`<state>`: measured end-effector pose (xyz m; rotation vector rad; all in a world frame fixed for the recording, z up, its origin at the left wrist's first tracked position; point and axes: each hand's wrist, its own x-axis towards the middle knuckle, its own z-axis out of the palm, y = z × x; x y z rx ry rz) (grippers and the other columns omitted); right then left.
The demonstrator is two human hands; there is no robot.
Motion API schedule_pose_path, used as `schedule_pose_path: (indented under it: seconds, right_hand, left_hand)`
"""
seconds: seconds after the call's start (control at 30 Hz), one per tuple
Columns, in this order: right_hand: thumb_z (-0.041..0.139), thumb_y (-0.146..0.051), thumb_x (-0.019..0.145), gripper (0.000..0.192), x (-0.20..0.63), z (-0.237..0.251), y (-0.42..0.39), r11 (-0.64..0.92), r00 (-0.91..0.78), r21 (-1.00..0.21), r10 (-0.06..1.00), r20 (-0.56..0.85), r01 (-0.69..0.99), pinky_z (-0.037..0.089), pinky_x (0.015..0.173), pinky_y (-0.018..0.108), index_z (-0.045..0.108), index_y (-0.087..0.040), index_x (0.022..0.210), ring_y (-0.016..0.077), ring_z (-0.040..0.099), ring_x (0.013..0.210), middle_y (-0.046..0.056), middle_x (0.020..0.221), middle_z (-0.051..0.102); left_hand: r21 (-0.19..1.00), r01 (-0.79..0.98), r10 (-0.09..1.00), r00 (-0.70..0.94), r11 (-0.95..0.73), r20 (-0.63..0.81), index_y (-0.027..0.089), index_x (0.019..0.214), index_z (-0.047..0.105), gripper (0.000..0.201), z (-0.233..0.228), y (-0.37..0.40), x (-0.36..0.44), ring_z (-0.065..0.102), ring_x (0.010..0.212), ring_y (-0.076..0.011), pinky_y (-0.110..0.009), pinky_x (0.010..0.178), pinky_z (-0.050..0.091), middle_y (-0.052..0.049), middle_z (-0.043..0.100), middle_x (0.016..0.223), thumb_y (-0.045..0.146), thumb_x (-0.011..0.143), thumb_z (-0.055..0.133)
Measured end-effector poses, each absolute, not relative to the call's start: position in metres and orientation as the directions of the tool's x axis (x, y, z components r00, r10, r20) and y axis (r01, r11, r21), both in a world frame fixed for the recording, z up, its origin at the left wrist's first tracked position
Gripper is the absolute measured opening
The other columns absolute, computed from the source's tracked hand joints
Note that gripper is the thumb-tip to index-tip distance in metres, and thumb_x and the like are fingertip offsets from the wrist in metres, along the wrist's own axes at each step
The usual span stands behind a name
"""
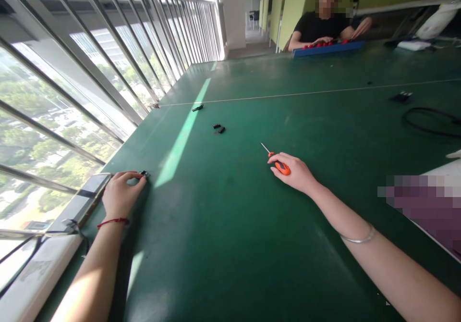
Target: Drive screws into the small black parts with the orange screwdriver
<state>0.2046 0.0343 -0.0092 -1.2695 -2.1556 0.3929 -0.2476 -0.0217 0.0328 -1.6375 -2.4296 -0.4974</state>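
On the left side of the green table (223, 245), my left hand (120, 192) pinches a small black-and-silver piece (144, 173) between thumb and fingertips; its kind is too small to make out. To the right, my right hand (297, 173) is closed around the orange-and-black handle of a screwdriver (283, 168). Its thin metal shaft points away and to the left. Beyond both hands lie small black pieces (221, 130) close together, with another black piece (198, 107) farther off, near a strip of sunlight.
A metal railing (118, 19) and windows run along the left. Across the table sits a person (320, 29) with hands at a blue tray (329, 48) holding red items. A thin string (273, 96) crosses the table. At right lie a black cable (428, 129) and a plug (401, 96).
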Motion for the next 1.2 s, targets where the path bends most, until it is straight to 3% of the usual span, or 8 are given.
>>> schedule_pose_path:
  seconds: [0.33,0.8,1.2]
  right_hand:
    - [0.055,-0.023,0.079,0.015,0.204,-0.009,0.035,0.494,-0.359,-0.532,0.868,0.342,0.688,0.047,0.067,0.029,0.06,-0.025,0.093,0.0173,0.063,0.079,0.002,0.097,0.065]
    - [0.054,-0.024,0.08,0.015,0.204,-0.008,0.035,0.479,-0.358,-0.55,0.877,0.319,0.684,0.047,0.071,0.032,0.059,-0.024,0.094,0.0184,0.062,0.08,0.002,0.098,0.064]
    - [0.055,-0.025,0.08,0.015,0.204,-0.01,0.036,0.464,-0.346,-0.557,0.886,0.309,0.689,0.047,0.074,0.03,0.059,-0.024,0.094,0.0176,0.063,0.082,0.001,0.099,0.064]
  left_hand:
    - [0.213,0.882,0.83,-0.468,0.42,0.303,0.02,0.085,0.067,0.032,0.046,-0.015,-0.257,0.058,0.073,-0.0201,-0.024,0.057,0.036,0.0,0.065,0.073,0.045,0.07,0.055]
    - [0.283,0.87,0.845,-0.474,0.405,0.249,0.017,0.09,0.068,0.036,0.038,-0.014,-0.267,0.061,0.083,-0.0201,-0.024,0.069,0.041,-0.001,0.064,0.081,0.046,0.073,0.053]
    - [0.311,0.854,0.836,-0.495,0.418,0.235,0.016,0.091,0.07,0.036,0.035,-0.011,-0.27,0.06,0.078,-0.017,-0.021,0.066,0.04,-0.001,0.066,0.082,0.042,0.07,0.058]
